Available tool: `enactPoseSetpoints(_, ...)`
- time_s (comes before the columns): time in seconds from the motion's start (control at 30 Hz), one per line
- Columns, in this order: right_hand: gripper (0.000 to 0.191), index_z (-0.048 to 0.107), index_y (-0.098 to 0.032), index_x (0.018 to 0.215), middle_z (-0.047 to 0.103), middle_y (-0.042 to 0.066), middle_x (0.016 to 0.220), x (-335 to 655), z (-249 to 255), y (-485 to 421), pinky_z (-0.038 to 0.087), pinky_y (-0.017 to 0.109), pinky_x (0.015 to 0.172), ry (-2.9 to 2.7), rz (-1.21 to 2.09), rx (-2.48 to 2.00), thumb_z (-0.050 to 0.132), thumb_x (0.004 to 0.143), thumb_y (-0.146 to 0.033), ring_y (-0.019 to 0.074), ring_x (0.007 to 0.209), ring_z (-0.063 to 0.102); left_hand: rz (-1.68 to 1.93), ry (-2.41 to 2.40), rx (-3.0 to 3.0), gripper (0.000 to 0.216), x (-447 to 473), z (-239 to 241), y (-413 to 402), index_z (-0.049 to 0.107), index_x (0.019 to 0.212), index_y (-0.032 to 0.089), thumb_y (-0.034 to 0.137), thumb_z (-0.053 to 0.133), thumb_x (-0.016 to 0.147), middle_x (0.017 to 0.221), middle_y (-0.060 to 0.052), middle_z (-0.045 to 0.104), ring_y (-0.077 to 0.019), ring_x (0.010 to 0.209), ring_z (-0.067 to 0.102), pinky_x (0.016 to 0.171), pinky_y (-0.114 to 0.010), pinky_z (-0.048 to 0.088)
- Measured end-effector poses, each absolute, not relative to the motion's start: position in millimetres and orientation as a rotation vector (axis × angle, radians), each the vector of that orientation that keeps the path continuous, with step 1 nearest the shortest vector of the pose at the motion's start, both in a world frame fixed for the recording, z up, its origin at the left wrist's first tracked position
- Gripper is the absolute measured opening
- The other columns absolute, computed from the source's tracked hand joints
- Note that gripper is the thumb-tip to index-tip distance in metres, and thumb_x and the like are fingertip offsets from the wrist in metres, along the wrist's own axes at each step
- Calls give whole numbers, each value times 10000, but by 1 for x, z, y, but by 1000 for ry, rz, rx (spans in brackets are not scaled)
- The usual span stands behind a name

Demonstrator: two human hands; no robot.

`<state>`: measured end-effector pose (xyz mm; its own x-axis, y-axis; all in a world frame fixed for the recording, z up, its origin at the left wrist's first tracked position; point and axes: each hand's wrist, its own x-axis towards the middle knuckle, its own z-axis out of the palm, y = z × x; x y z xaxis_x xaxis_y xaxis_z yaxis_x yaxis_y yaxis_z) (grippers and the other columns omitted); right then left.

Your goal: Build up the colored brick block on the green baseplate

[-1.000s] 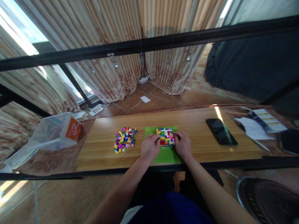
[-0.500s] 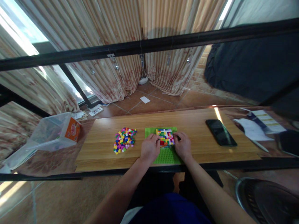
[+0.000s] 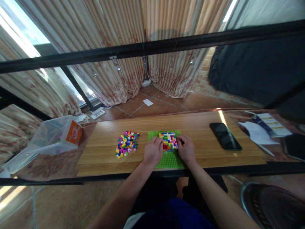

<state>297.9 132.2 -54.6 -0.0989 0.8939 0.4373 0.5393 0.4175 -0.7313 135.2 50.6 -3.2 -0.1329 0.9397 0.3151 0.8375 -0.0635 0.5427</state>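
Note:
A green studded baseplate (image 3: 153, 135) lies on the wooden table (image 3: 102, 152) in front of me. On its far right part sits a flat block of small coloured bricks (image 3: 168, 140). My left hand (image 3: 152, 152) rests on the plate with its fingers curled against the block's left edge. My right hand (image 3: 186, 149) is curled against the block's right edge. What the fingertips pinch is too small to make out. A loose heap of small coloured bricks (image 3: 126, 143) lies to the left of the plate.
A black phone (image 3: 225, 136) lies on the table's right part, with papers and a pen (image 3: 259, 133) beyond it. A clear plastic bag with an orange box (image 3: 56, 135) sits off the left end. A black bar (image 3: 152, 47) crosses above. A round stool (image 3: 271, 203) stands low right.
Both hands have stayed at the sides of the brick block, with only slight shifts of the fingers. Nothing else has moved.

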Motion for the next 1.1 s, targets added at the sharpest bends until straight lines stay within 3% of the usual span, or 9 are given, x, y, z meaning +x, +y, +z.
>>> enactPoseSetpoints(0.13, 202, 671, -200, 781, 652, 67, 808, 298, -55, 132, 459, 367, 798, -1770, 490, -1235, 484, 834, -253, 215, 821, 580, 1002, 2031, 1945, 175, 135, -7, 49, 668, 928, 215, 189, 495, 927, 918, -27, 642, -161, 850, 603, 783, -276, 484)
enactPoseSetpoints(0.37, 213, 677, -198, 798, 657, 75, 821, 299, -55, 132, 454, 370, 798, -1790, 495, -1244, 477, 841, -255, 219, 824, 574, 997, 2075, 2059, 264, 136, -16, 37, 658, 1113, 221, 183, 460, 943, 994, -63, 652, -192, 932, 593, 857, -322, 493)
enactPoseSetpoints(0.8, 226, 683, -190, 803, 664, 84, 838, 300, -58, 134, 455, 379, 794, -1789, 487, -1226, 476, 840, -272, 223, 819, 579, 803, 2127, 2045, 265, 140, -7, 38, 648, 1116, 217, 172, 459, 937, 966, -65, 657, -219, 925, 586, 848, -349, 491)
enactPoseSetpoints(1.1, 251, 688, -178, 817, 672, 97, 841, 304, -62, 135, 460, 379, 782, -1812, 482, -1218, 486, 840, -324, 234, 819, 594, 998, 2115, 1907, 293, 136, -5, 4, 599, 1191, 204, 169, 476, 927, 1055, -73, 646, -213, 991, 591, 891, -350, 496)
